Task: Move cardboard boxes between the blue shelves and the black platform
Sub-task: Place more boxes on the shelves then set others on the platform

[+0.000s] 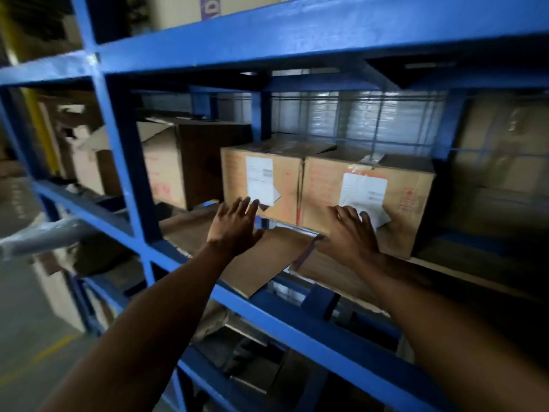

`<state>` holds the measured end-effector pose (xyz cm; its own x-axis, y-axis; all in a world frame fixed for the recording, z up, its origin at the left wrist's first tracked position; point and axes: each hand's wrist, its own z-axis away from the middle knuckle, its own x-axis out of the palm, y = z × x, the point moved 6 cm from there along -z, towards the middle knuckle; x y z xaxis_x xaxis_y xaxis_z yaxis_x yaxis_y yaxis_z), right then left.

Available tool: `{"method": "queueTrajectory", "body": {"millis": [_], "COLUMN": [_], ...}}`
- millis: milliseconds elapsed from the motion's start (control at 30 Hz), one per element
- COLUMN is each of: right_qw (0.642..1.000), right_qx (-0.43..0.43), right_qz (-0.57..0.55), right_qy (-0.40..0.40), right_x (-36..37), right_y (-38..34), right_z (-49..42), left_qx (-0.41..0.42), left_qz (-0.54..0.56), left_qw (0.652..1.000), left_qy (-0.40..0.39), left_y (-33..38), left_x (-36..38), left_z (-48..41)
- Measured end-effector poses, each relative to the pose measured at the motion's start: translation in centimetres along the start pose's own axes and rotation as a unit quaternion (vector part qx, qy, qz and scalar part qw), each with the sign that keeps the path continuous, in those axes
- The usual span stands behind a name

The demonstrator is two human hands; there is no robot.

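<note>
**Two open hands flat on two shelf boxes**

Two boxes stand side by side, touching, on the middle level of the blue shelves [297, 37], each with a white label on its near face. The left hand [234, 224] is spread open, fingers flat against the lower near face of the left box [261, 179], gripping nothing. The right hand [350, 233] is likewise open, palm pressed to the lower near face of the right box [368, 197], fingers over its label [364, 191]. A loose cardboard sheet [267, 263] lies on the shelf under the hands. A larger box [184, 162] sits farther left.
</note>
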<state>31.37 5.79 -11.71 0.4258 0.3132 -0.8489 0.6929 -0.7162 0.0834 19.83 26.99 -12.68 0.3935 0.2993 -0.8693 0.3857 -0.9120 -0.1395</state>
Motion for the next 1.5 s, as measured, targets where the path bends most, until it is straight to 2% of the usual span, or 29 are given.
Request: {"method": "queueTrajectory", "body": {"millis": [167, 367, 567, 700, 833, 1033, 1167, 1333, 1500], "right_qw": [0.989, 0.959, 0.866, 0.800, 0.731, 0.613, 0.566, 0.545, 0.550], "right_qx": [-0.135, -0.235, -0.440, -0.531, -0.606, -0.711, -0.748, -0.748, -0.729], "right_qz": [-0.049, -0.149, -0.221, -0.263, -0.291, -0.314, -0.315, -0.355, -0.393], "right_qy": [-0.030, -0.060, -0.090, -0.094, -0.119, -0.140, -0.147, -0.132, -0.107], "right_x": [0.7, 1.1, -3.4, -8.3, -12.7, -19.8, -24.3, -29.0, -31.6], "right_y": [-8.4, -20.2, -35.6, -41.8, -44.5, -44.7, -44.1, -46.0, -50.9], "right_z": [1.8, 7.2, 20.4, 31.9, 44.5, 62.7, 71.6, 74.2, 70.5], "left_qx": [-0.150, -0.326, -0.549, -0.663, -0.758, -0.833, -0.862, -0.878, -0.870], "left_qz": [0.002, -0.039, -0.106, -0.121, -0.110, -0.144, -0.171, -0.192, -0.184], "left_qw": [0.989, 0.944, 0.828, 0.739, 0.643, 0.534, 0.477, 0.432, 0.435], "left_qy": [-0.003, -0.014, -0.025, 0.003, 0.016, 0.025, 0.033, 0.070, 0.139], "left_y": [-5.0, -9.5, -8.2, -1.3, 8.9, 25.9, 33.6, 35.3, 30.6], "left_x": [-1.6, -7.9, -17.8, -23.9, -28.4, -35.1, -38.6, -42.0, -43.7], "left_z": [10.5, 31.2, 56.7, 71.1, 83.0, 94.2, 99.0, 101.7, 101.3]}}
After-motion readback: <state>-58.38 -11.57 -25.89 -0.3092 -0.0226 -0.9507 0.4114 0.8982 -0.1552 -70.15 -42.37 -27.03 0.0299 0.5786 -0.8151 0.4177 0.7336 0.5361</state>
